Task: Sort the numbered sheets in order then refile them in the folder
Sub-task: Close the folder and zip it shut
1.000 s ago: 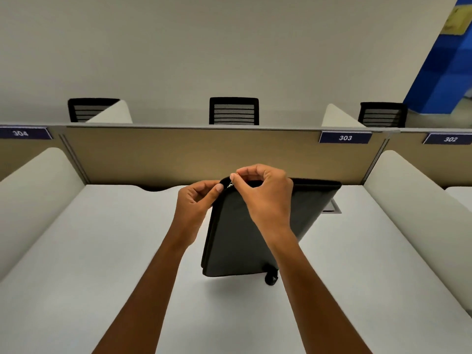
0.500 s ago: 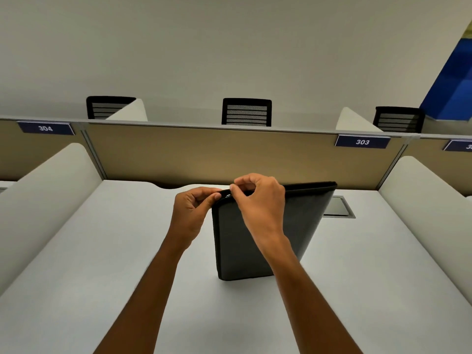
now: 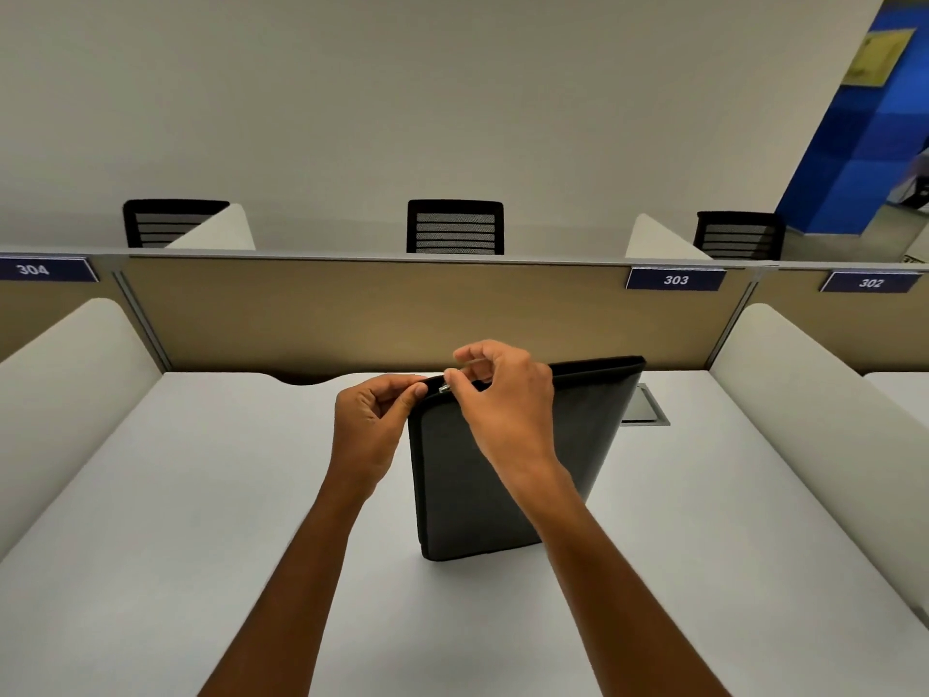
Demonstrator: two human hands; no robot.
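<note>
A black zipped folder (image 3: 482,495) stands upright on its lower edge on the white desk (image 3: 201,495), in the middle of the view. My left hand (image 3: 372,425) grips its top left corner with curled fingers. My right hand (image 3: 502,394) pinches the small metal zipper pull (image 3: 444,388) at that same top corner, between thumb and forefinger. The folder is closed, so no numbered sheets are visible.
White curved dividers (image 3: 814,425) wall the desk on both sides, and a tan partition (image 3: 392,314) with a 303 label (image 3: 675,279) closes the back. A grey cable hatch (image 3: 646,407) sits behind the folder. Black chairs (image 3: 455,226) stand beyond the partition.
The folder has been tipped from a leftward lean to standing upright on the desk. Both hands stayed at its top corner, the right one now pinching the zipper pull.
</note>
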